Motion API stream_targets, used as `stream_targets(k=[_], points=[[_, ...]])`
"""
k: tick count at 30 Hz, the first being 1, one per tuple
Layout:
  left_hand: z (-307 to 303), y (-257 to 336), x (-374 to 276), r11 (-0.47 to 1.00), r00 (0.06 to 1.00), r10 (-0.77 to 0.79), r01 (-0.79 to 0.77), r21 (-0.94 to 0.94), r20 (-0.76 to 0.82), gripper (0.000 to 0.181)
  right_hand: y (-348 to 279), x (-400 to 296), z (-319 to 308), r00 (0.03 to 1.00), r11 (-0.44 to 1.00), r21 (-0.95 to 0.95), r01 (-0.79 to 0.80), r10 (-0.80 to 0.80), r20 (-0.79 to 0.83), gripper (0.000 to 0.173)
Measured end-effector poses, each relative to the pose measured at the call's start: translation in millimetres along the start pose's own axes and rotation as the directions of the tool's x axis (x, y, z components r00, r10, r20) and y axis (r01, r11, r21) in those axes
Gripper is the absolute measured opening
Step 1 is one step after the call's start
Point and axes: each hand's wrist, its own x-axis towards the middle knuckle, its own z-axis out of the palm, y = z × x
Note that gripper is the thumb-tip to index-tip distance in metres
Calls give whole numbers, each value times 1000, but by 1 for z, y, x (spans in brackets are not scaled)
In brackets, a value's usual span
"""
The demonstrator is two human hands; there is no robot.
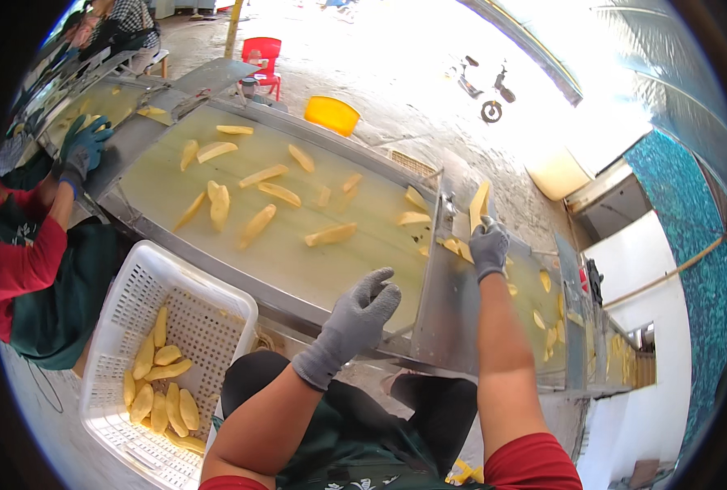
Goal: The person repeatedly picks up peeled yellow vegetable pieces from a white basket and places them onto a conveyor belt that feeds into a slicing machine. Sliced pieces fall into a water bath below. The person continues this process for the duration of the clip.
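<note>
My left hand (363, 312), in a grey coated work glove, is raised over the near edge of the metal water trough (278, 297), fingers apart and nothing in them. To its right, my right hand (490, 245), gloved alike, grips a long yellow peeled piece (479, 205) that stands upright from the fingers. Below that hand, more yellow pieces (457, 247) lie at the metal divider between two trough sections. Several peeled pieces, such as one long chunk (331, 234), float in the cloudy water left of my hands.
A white perforated plastic basket (250, 318) holding peeled pieces (183, 409) stands at lower left. Beside it sits a co-worker, whose gloved hands (85, 144) are over the far-left trough section. Beyond the trough are a yellow tub (331, 115), a red chair (261, 58) and a scooter (492, 92).
</note>
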Motion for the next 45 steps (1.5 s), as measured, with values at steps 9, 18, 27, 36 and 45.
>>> stream_targets(k=[9,18,27,36,45], points=[[3,-5,20,999,998,47,-47,8,36,48,2,-43,-38,990,982,128,140,-142,5,34],[18,-8,2,999,997,-3,0,34,74,48,-5,-150,-104,988,988,99,118,-127,87,31],[26,-3,-7,999,995,-53,52,8,90,47,13,-101,-48,985,979,116,170,-164,-62,33],[29,1,7,996,999,-25,21,83,41,48,-3,41,37,971,985,-27,-168,170,165,37],[17,-11,33,970,998,65,-64,235,6,50,57,34,68,972,996,90,21,-42,233,35]])
